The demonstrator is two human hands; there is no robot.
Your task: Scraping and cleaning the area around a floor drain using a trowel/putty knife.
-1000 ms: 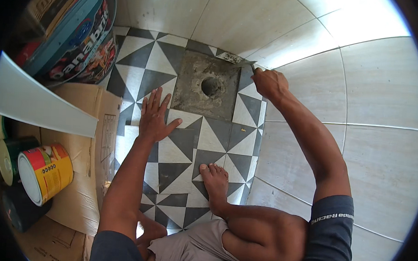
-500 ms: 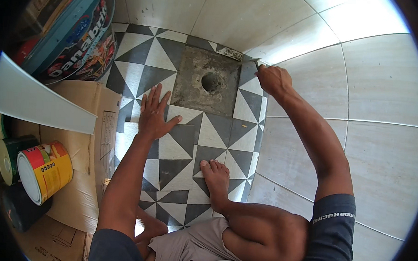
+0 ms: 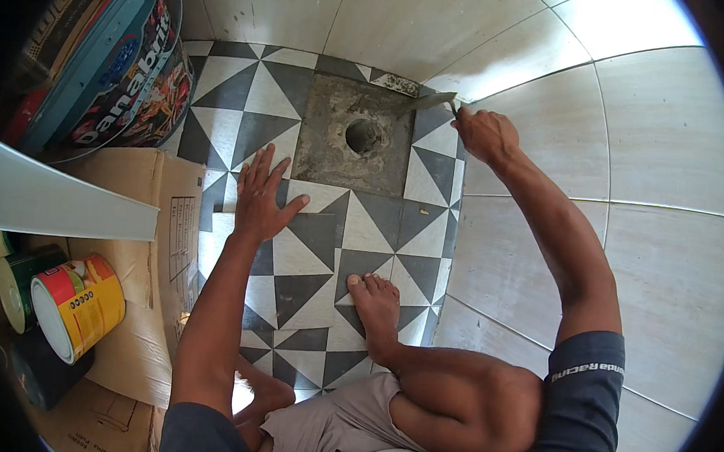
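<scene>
My right hand (image 3: pixel 487 135) is wrapped round the handle of a trowel (image 3: pixel 436 100). The trowel's thin grey blade points left over the far right corner of a square patch of bare cement (image 3: pixel 326 134). A round drain hole (image 3: pixel 363 136) opens in the middle of that patch. My left hand (image 3: pixel 260 194) lies flat with fingers spread on the black and white patterned tiles (image 3: pixel 303 296), just left of the cement's near corner. Whether the blade touches the surface under it, I cannot tell.
Pale wall tiles (image 3: pixel 532 251) rise on the right and far side. At left stand a large bucket (image 3: pixel 132 75), a cardboard box (image 3: pixel 143 272), a white strip (image 3: pixel 69 198) and a yellow and red can (image 3: pixel 88 306). My bare foot (image 3: pixel 374 308) rests on the floor.
My right hand has shifted slightly right, and the trowel's blade now shows flatter and wider. My left hand stays spread on the floor. The whole view has moved a little.
</scene>
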